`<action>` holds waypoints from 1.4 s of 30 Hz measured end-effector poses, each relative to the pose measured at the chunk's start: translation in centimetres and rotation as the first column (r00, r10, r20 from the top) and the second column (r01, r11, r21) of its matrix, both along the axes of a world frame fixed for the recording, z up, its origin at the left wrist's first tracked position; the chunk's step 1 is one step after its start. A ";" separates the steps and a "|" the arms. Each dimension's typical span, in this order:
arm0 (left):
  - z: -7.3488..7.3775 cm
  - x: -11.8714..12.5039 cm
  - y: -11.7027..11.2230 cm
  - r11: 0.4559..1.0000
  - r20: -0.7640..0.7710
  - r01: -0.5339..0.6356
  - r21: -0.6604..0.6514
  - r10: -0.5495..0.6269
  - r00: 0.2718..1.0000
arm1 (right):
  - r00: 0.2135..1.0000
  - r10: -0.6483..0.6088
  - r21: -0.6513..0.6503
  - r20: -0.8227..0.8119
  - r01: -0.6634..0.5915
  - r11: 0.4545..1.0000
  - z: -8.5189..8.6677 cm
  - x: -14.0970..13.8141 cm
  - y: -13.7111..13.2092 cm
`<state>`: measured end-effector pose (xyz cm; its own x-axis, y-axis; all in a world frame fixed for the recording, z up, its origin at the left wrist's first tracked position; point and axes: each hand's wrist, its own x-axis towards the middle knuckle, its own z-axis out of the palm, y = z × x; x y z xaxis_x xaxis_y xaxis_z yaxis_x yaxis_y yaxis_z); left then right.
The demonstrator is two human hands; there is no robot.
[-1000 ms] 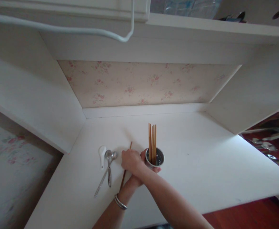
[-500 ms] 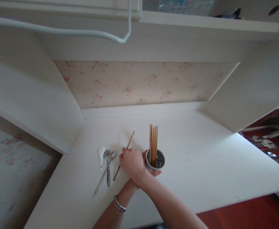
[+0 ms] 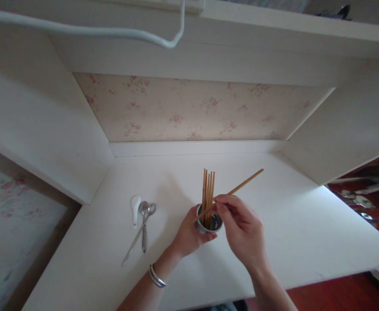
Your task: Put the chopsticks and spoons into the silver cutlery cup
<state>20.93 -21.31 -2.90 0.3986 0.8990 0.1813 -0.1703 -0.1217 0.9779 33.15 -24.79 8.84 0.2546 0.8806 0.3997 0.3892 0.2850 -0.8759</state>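
My left hand (image 3: 191,233) is wrapped round a round grey utensil holder (image 3: 206,230) on the white desk. Several wooden chopsticks (image 3: 208,190) stand upright in the holder, leaning to its left side. Between the thumb and fingers of my right hand (image 3: 241,226) is a single chopstick (image 3: 246,181). It slants across the holder's mouth, with its lower end at the left rim and its upper end pointing up and to the right. Left of my hands lie a white ceramic spoon (image 3: 135,209), a short metal spoon (image 3: 144,237) and a long-handled metal spoon (image 3: 133,249), the metal two crossing.
The white desk (image 3: 289,229) sits between white side panels (image 3: 338,125). Behind it is floral wallpaper (image 3: 176,112). A white shelf (image 3: 273,21) and a white bent tube (image 3: 112,32) hang overhead. Red flooring (image 3: 332,291) shows beyond the front edge.
My right hand has lifted the chopstick from the desk left of the holder and carried it right, over the holder's mouth. My left hand keeps its hold on the holder.
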 end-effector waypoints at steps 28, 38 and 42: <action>-1.0 0.2 0.0 0.998 0.066 0.014 -0.058 -0.011 0.998 | 0.919 0.060 -0.217 0.390 0.029 0.976 -5.9 3.7 2.8; -0.8 -0.1 0.0 0.999 -0.015 -0.013 -0.034 0.012 1.000 | 0.907 0.023 -0.151 0.421 0.045 0.988 -5.7 3.2 3.3; -0.9 -0.2 0.0 0.999 -0.027 -0.021 -0.038 0.020 0.999 | 0.894 0.014 -0.158 0.448 0.064 0.985 -5.4 3.3 3.3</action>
<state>20.72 -21.33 -3.76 0.3842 0.9132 0.1360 -0.1424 -0.0870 0.9860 36.46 -21.47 3.42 0.1060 0.9391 0.3268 0.7550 0.1379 -0.6411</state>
